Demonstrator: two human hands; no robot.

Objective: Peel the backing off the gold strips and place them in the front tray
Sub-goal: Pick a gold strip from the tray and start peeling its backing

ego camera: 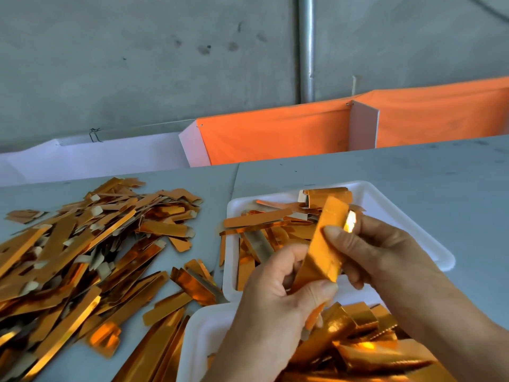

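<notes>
Holding one gold strip over the near tray, both hands worked it: left hand fingers pinched bottom end, right hand fingers the middle. Far tray partly filled; big unpeeled pile w/ backing left on table, so prob. well under halfway.

Bare grey tabletop: open ground lay beyond and to the right of the right hand, up to the orange cloth partition. White foam tray: its raised rim stood just past both hands, its bed crowded with loose gold strips. Sprawling heap of gold foil strips: it blocked the table to the left of the left hand. Second white tray, full of folded gold pieces: it filled the space under both wrists.
</notes>
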